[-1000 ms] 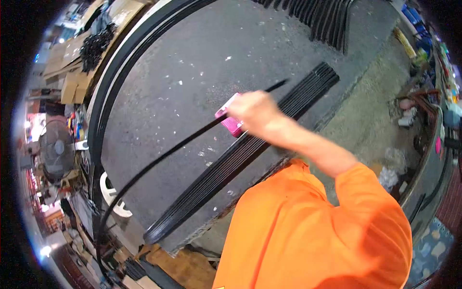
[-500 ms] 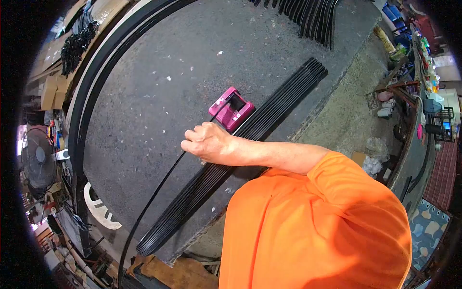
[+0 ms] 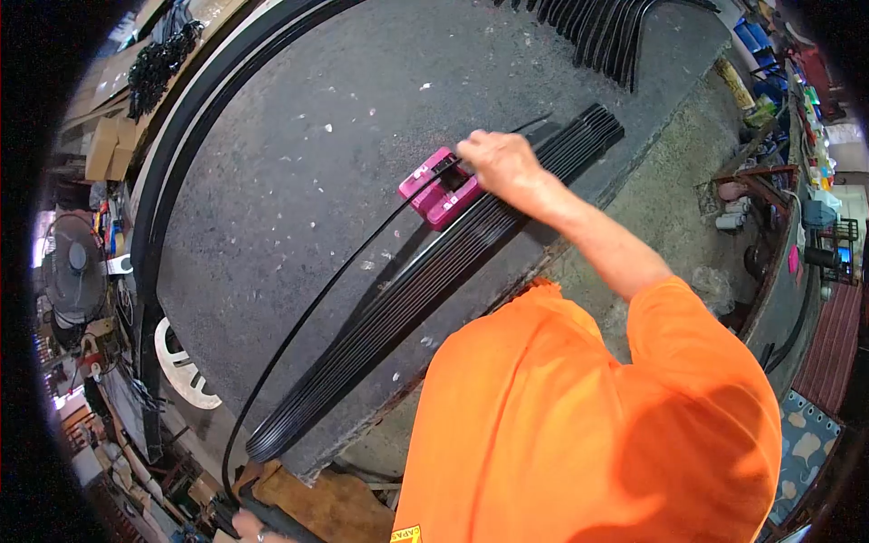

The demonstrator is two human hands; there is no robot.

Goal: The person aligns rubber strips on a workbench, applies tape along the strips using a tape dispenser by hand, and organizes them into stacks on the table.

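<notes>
My right hand (image 3: 507,167) is closed on a long thin black strip (image 3: 337,279), just right of a pink block-shaped tool with a dark recess (image 3: 418,188). The strip passes over this tool, and a thin end shows beyond my fingers. From there it bends down to the lower left, where my left hand (image 3: 252,525) shows at the frame's bottom edge, fingers curled at the strip; part of that hand is cut off. Beside the pink tool lies a bundle of black strips (image 3: 425,281), side by side on the grey tabletop (image 3: 262,226).
More curved black strips (image 3: 602,41) lie at the table's far side. Long black bands (image 3: 149,231) curve along its left rim. A fan (image 3: 74,262) stands at the left, cardboard boxes (image 3: 107,149) above it. Cluttered shelving (image 3: 806,181) lines the right.
My right hand has moved up and right along the strip, from below the pink tool to beyond it. My left hand has come into view at the lower left.
</notes>
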